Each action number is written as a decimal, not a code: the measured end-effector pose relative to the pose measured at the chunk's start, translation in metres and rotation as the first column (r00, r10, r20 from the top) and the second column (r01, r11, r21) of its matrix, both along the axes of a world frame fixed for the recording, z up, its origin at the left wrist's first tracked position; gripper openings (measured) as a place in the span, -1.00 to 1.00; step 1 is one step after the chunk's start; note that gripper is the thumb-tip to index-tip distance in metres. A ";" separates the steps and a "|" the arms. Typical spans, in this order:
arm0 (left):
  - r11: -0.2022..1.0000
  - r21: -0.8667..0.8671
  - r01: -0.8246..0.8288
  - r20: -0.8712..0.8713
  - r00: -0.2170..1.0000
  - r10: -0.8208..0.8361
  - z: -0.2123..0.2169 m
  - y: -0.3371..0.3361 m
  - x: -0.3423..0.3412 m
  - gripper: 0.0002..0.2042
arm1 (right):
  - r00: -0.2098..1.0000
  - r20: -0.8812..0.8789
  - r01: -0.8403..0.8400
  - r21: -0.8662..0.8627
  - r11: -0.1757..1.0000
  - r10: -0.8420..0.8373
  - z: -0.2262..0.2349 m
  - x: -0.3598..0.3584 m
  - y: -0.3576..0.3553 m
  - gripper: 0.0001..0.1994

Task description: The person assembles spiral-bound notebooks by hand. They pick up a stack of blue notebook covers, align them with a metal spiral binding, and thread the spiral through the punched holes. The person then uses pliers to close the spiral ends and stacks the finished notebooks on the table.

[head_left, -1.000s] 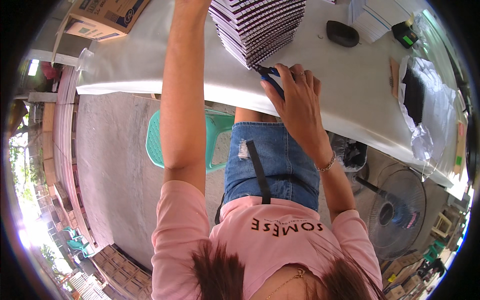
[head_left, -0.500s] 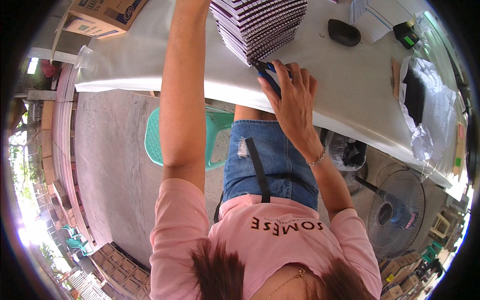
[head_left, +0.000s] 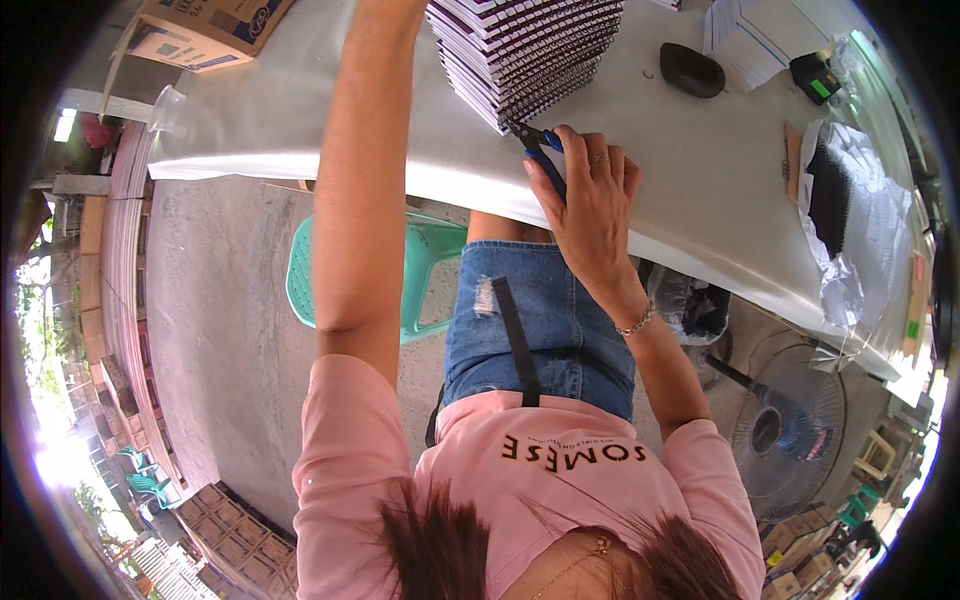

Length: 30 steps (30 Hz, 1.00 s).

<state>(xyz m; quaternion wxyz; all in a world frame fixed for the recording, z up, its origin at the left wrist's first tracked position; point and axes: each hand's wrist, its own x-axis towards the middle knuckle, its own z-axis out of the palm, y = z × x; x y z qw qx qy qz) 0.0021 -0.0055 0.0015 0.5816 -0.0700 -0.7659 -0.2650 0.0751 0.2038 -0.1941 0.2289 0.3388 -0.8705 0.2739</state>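
My right hand [head_left: 590,205] clenched on blue-handled cutters [head_left: 540,150], tips at notebook stack [head_left: 525,50] corner for wire reach. My left hand beyond stack, out of view; grip unknowable. Stack near surface [head_left: 300,110] edge, close.

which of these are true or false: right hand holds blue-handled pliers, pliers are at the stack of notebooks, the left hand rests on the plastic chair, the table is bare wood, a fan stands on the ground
1. The right hand holds blue-handled pliers. True.
2. The pliers' tip is at the lower edge of the stack of notebooks. True.
3. The left hand rests on the green plastic chair. False: the left arm reaches up over the table and the hand is out of view beyond the top edge.
4. The table is bare wood. False: its top looks white and smooth.
5. A fan stands on the ground at the right. True.
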 end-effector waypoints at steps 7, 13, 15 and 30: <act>0.820 0.475 0.320 -0.073 0.943 -0.325 -0.061 -0.024 0.035 -0.40 | 0.996 -0.087 -0.009 -0.023 1.000 0.007 -0.009 -0.002 -0.002 -0.54; 0.705 0.708 -0.032 0.132 0.988 -0.087 -0.140 0.010 0.095 -0.62 | 0.999 -0.048 -0.016 -0.002 1.000 0.016 -0.008 -0.003 -0.004 -0.52; 0.736 0.650 -0.190 0.233 0.972 0.045 -0.176 0.019 0.115 -0.68 | 1.000 -0.020 -0.008 0.009 1.000 0.008 -0.006 -0.002 -0.004 -0.53; 0.530 0.732 -0.428 0.530 0.847 -0.049 -0.350 0.112 0.184 -0.60 | 0.857 0.509 -0.196 0.172 0.965 0.083 0.057 -0.019 0.001 -0.66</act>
